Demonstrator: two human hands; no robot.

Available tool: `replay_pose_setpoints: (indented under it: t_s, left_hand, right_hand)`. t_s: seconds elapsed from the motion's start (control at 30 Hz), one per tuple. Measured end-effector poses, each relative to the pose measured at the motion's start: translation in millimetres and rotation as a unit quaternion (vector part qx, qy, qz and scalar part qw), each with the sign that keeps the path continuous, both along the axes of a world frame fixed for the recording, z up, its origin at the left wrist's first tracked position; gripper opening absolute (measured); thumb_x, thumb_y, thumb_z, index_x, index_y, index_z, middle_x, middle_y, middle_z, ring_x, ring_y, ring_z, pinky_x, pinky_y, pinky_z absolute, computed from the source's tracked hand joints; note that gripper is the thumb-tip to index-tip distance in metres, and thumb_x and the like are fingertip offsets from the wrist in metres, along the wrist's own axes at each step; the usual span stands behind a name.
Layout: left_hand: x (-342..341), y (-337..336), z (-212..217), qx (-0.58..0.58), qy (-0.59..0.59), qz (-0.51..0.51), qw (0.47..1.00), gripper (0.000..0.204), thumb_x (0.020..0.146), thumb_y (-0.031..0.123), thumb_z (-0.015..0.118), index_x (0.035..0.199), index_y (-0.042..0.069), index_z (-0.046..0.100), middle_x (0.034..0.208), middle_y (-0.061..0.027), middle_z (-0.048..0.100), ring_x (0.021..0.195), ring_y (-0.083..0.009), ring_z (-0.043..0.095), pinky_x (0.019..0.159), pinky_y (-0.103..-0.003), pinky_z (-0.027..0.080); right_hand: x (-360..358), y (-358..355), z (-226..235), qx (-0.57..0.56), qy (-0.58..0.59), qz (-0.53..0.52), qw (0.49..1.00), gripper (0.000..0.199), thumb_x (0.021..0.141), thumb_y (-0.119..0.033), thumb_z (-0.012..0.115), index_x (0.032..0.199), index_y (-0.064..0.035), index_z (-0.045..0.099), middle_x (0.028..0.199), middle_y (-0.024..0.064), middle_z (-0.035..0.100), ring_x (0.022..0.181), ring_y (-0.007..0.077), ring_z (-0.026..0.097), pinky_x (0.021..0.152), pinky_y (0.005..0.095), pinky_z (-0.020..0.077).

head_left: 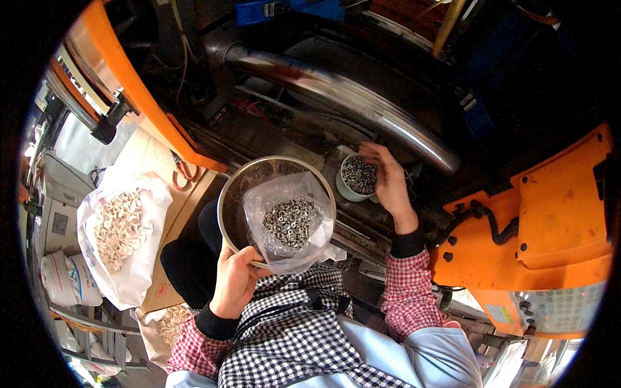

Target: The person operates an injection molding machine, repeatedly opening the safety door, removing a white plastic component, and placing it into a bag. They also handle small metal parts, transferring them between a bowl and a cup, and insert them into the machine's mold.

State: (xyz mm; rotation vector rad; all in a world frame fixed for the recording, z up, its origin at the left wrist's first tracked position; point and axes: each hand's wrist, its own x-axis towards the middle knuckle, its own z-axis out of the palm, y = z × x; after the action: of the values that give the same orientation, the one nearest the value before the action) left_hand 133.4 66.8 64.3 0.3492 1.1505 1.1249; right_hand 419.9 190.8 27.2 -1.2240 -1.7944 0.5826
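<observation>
My left hand grips the near rim of a round metal bowl, thumb on top. Inside the bowl lies a clear plastic bag, its near corner draped over the edge. Small shiny metal nuts are heaped on the bag. Farther right, a pale green cup stands on the dark machine bed, filled with similar small metal pieces. My right hand is at the cup's right side, with its fingers stretched out over the rim, slightly blurred and holding nothing visible.
A thick polished steel bar crosses behind the cup. Orange machine panels stand at right, an orange guard at left. On a cardboard-covered surface lie a white bag of beige plastic parts and red-handled scissors.
</observation>
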Motion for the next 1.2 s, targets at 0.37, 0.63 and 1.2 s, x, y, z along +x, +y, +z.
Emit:
replay_pose_setpoints:
  t_s: [0.37, 0.63, 1.2]
  left_hand:
    - [1.5, 2.0, 3.0, 0.001, 0.005, 0.007, 1.000, 0.023, 0.086, -0.003, 0.042, 0.109, -0.004, 0.047, 0.093, -0.0160, 0.063, 0.075, -0.0255, 0.066, 0.066, -0.041, 0.058]
    - [-0.6, 1.8, -0.2, 0.008, -0.016, -0.002, 1.000, 0.025, 0.085, -0.005, 0.042, 0.110, -0.004, 0.045, 0.093, -0.0167, 0.063, 0.075, -0.0285, 0.066, 0.066, -0.043, 0.058]
    - [-9.5, -9.6, 15.7, 0.002, -0.111, -0.153, 0.982, 0.036, 0.076, -0.006, 0.043, 0.112, -0.004, 0.047, 0.101, -0.0161, 0.059, 0.082, -0.0325, 0.063, 0.069, -0.048, 0.056]
  right_hand:
    - [-4.5, 2.0, -10.2, -0.150, 0.242, 0.069, 0.956, 0.042, 0.083, 0.017, 0.036, 0.120, 0.0002, 0.048, 0.122, 0.0116, 0.054, 0.112, 0.0215, 0.053, 0.094, 0.0353, 0.0454]
    - [9.5, 7.9, -8.5, -0.122, 0.221, 0.010, 0.968, 0.041, 0.081, 0.015, 0.038, 0.116, -0.0002, 0.052, 0.119, 0.0119, 0.055, 0.112, 0.0228, 0.053, 0.094, 0.0339, 0.0455]
    - [-49.2, -140.6, 122.4, -0.060, -0.186, 0.049, 0.980, 0.060, 0.065, -0.036, 0.078, 0.118, -0.0179, 0.057, 0.124, 0.0132, 0.041, 0.097, 0.0288, 0.052, 0.075, 0.0362, 0.0457]
